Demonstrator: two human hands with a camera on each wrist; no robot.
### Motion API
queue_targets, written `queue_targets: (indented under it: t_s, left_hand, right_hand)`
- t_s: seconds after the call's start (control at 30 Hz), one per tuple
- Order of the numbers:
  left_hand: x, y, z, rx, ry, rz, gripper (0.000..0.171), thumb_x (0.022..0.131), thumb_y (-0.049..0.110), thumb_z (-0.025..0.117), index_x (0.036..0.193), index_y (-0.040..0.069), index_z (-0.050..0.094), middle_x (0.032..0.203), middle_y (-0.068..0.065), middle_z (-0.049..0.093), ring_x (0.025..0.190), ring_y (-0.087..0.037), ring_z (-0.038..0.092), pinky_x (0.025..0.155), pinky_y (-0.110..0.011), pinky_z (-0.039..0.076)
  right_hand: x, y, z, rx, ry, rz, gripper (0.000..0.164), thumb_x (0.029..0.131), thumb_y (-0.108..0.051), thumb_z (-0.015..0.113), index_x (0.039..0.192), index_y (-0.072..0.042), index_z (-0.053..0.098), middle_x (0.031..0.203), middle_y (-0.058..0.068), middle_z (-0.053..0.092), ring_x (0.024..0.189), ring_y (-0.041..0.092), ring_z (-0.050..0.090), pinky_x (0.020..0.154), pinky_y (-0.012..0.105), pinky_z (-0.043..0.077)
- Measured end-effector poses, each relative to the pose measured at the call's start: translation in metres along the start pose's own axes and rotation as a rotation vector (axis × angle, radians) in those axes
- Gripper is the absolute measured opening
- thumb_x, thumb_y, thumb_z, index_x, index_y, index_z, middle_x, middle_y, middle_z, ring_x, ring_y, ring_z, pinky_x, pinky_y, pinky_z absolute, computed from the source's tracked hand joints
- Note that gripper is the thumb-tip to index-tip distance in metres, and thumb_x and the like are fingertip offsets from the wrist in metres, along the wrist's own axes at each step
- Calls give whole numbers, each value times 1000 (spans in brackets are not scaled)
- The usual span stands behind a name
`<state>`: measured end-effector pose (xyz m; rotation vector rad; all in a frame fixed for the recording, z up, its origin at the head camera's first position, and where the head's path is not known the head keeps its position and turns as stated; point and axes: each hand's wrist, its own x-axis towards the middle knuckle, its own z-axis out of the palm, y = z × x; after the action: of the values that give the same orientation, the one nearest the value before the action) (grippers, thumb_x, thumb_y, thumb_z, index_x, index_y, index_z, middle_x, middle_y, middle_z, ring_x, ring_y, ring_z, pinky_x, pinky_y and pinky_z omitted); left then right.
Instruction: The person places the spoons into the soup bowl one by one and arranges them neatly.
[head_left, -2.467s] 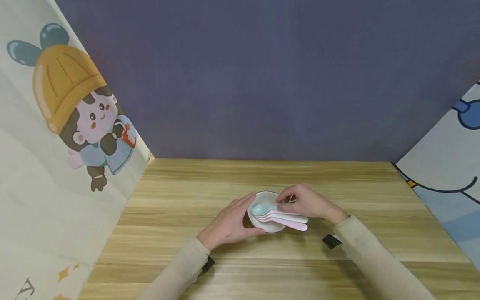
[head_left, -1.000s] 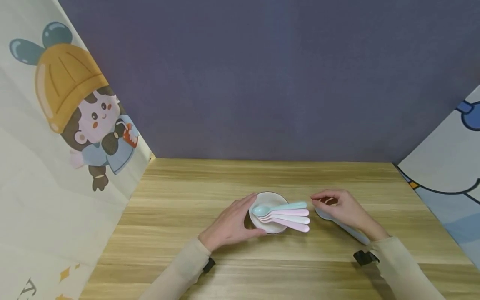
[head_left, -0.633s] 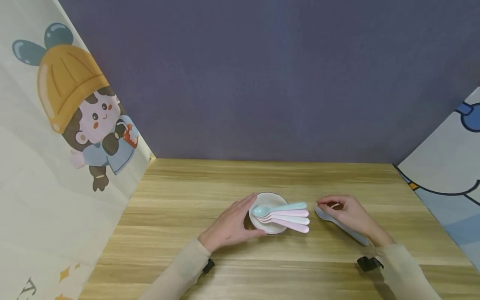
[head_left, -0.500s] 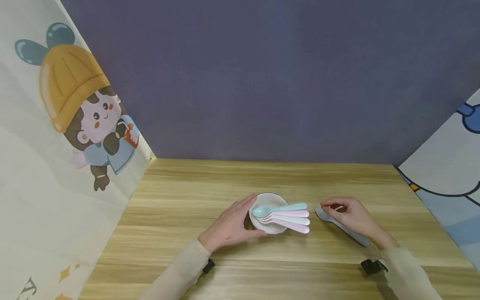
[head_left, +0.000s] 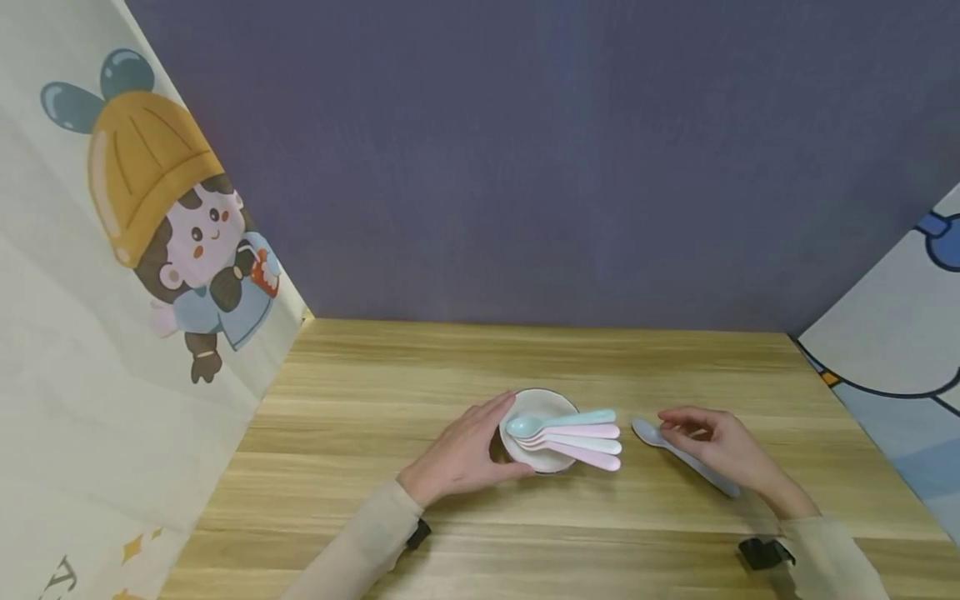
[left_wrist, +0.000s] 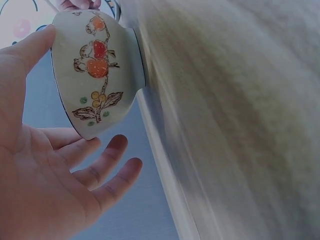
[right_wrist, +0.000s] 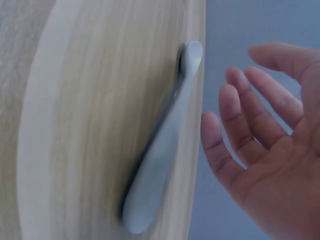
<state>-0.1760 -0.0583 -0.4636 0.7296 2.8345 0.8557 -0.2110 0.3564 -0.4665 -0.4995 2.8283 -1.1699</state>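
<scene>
A white bowl [head_left: 551, 402] stands on the table, with orange and red fruits painted on its outside in the left wrist view. My left hand [head_left: 467, 452] holds it by the rim, thumb on the near side and fingers on the far side. A mint-green spoon [head_left: 527, 427], a white spoon [head_left: 604, 447] and pink spoons [head_left: 602, 461] lie stacked in the bowl, handles fanned out over its right rim. On the table to the right lies a grey spoon [head_left: 703, 472]. My right hand [head_left: 726, 448] hovers just beside it with loosely bent fingers, holding nothing.
The wood-grain table [head_left: 420, 358] ends at a dark blue-grey backdrop [head_left: 480, 167]. A pale panel with a cartoon child [head_left: 198, 242] borders the left side, and another printed panel [head_left: 892, 333] the right. Black straps [head_left: 763, 553] sit at the wrists.
My right hand has left the stacked spoons at the bowl and moved right, then drawn back along the grey spoon, which was not visible in the earliest frame. My left hand has stayed on the bowl.
</scene>
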Motion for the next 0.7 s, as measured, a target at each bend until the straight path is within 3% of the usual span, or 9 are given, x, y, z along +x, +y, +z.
queue_targets:
  t_s: [0.5, 0.7]
  left_hand:
    - [1, 1, 2, -1, -7, -21, 112, 88, 71, 74, 170, 12, 27, 175, -4, 32, 161, -23, 35, 134, -46, 29]
    - [3, 1, 1, 7, -4, -26, 112, 88, 72, 75, 170, 12, 28, 174, -4, 35, 159, -26, 38, 132, -46, 34]
  right_hand:
    - [-7, 17, 0, -6, -48, 96, 38, 97, -20, 79, 130, -1, 72, 113, 9, 80, 90, -4, 67, 78, 19, 59]
    - [-9, 20, -1, -22, -73, 143, 37, 96, -25, 81, 126, -4, 74, 111, 5, 79, 88, -2, 66, 76, 20, 57]
